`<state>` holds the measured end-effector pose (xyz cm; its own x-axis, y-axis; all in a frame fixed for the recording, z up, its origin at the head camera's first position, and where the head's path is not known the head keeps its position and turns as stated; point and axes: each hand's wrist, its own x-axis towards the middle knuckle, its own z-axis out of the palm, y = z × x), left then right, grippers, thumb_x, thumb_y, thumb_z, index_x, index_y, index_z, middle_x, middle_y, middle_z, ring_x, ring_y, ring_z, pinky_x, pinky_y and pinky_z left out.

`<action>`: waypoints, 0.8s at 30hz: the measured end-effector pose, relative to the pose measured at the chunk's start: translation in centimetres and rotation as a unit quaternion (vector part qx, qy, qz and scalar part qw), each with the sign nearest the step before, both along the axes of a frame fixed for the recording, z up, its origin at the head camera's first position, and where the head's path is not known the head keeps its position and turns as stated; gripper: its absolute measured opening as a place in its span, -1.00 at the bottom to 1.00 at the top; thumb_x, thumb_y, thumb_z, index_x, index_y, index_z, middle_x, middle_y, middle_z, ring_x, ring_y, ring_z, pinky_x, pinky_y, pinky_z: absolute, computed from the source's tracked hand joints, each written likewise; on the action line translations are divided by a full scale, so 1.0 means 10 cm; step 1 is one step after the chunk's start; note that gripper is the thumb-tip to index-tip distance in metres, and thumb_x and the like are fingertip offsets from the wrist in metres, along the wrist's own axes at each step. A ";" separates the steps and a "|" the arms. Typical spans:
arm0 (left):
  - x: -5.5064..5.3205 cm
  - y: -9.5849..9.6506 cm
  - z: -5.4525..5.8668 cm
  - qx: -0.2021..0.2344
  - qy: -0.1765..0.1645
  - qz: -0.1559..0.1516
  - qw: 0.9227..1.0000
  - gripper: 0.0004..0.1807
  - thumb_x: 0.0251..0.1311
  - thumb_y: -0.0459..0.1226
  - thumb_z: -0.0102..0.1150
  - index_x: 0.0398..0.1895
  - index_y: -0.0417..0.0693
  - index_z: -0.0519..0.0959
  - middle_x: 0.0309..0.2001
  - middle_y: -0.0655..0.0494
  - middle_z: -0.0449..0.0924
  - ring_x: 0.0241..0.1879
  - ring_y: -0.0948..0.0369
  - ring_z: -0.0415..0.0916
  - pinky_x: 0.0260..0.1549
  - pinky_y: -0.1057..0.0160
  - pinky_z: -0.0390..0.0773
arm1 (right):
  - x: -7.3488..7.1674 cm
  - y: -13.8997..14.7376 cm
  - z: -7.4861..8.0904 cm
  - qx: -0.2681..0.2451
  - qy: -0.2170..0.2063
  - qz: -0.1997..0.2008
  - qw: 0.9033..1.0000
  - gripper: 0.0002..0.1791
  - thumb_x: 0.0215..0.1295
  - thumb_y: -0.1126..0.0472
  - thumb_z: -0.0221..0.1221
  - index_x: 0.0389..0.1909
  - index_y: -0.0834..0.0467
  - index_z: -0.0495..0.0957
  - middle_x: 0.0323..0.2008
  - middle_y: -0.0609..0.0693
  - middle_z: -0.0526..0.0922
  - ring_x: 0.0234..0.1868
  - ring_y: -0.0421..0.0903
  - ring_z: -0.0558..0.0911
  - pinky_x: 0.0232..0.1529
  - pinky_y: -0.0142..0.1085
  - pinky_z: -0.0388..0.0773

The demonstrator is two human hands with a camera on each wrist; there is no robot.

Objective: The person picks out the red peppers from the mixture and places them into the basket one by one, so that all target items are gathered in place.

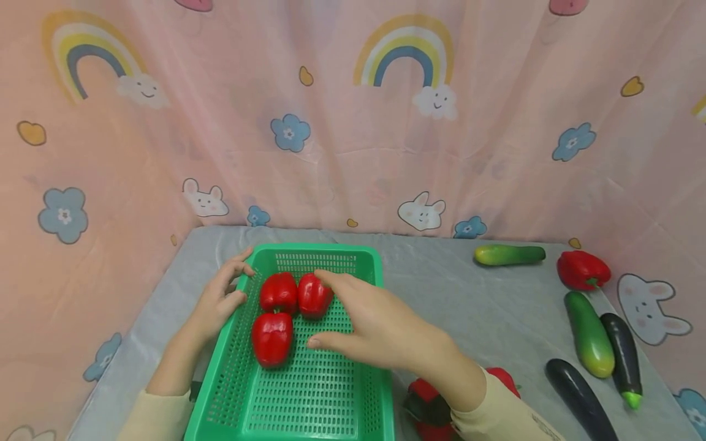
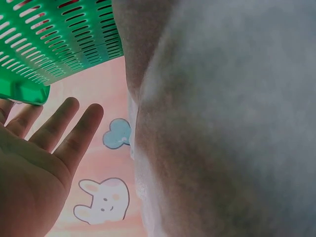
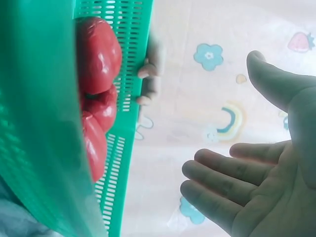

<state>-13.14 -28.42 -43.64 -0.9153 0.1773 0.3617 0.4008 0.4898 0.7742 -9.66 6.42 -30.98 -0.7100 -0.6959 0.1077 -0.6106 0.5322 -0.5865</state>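
Note:
A green plastic basket (image 1: 300, 404) with slotted walls stands on the grey cloth. Inside it, toward the back left, lie three red bell peppers (image 1: 273, 339), also visible past the near wall in the right wrist view (image 3: 98, 57). My left hand (image 1: 217, 300) rests its fingertips on the basket's left rim; in the left wrist view its fingers (image 2: 79, 136) look mostly straight. Above the basket's right side hovers my right hand (image 1: 380, 321), thumb spread apart from extended fingers (image 3: 222, 182). Nothing is in its palm, and it partly covers one pepper from the head view.
More red peppers (image 1: 425, 392) lie right of the basket, partly hidden by the right forearm. Farther right are a red pepper (image 1: 583, 270), green cucumber-like vegetables (image 1: 510, 255) (image 1: 589, 334) and dark eggplants (image 1: 579, 392) (image 1: 623, 355). A pink patterned curtain (image 1: 342, 159) encloses the table.

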 end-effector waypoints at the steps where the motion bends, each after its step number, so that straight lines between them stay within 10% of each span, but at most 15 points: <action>1: 0.00 0.00 0.00 -0.001 0.000 -0.001 1.000 -0.62 0.19 -0.53 0.01 0.08 -0.18 0.49 0.68 -0.12 0.23 0.37 -0.11 0.48 0.14 -0.02 0.55 | 0.01 0.02 0.00 0.000 -0.001 -0.003 1.000 0.07 0.32 -0.30 0.45 0.71 0.00 0.22 0.60 -0.15 0.40 0.57 -0.18 0.38 0.42 -0.07 0.50; 24: 0.01 0.03 0.02 0.010 0.001 -0.003 1.000 -0.62 0.19 -0.53 0.00 0.08 -0.19 0.50 0.67 -0.15 0.25 0.36 -0.15 0.50 0.12 0.06 0.56 | 0.20 0.50 -0.12 -0.009 -0.005 -0.063 0.998 0.09 0.32 -0.39 0.39 0.71 0.02 0.22 0.57 -0.12 0.42 0.55 -0.06 0.44 0.43 0.09 0.48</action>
<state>-13.09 -28.16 -43.44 -0.9132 0.1760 0.3675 0.4059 0.4722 0.7825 -7.66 11.41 -32.20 -0.7925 -0.5996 0.1116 -0.5340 0.5938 -0.6019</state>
